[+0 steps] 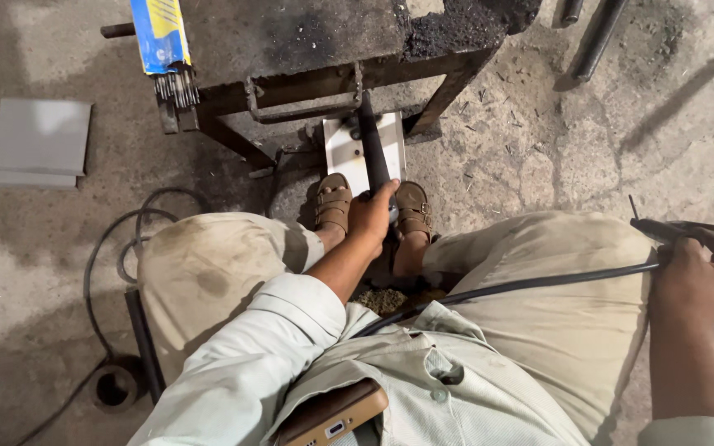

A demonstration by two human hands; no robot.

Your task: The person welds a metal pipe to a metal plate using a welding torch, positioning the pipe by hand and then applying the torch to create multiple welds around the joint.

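The left hand (pixel 371 216) has its fingers clenched around the handle of a dark hammer (pixel 373 149), down between the two sandalled feet. The hammer's long axis runs almost straight away from the person, its head end resting on a small pale metal plate (pixel 340 149) on the floor under the rusty steel counter (pixel 307 41). The right hand (pixel 696 272), out past the right knee, grips a black electrode holder (pixel 663 230), its short rod pointing up and away. A blue packet (pixel 160 33) holding welding rods (pixel 177 87) overhangs the counter's edge.
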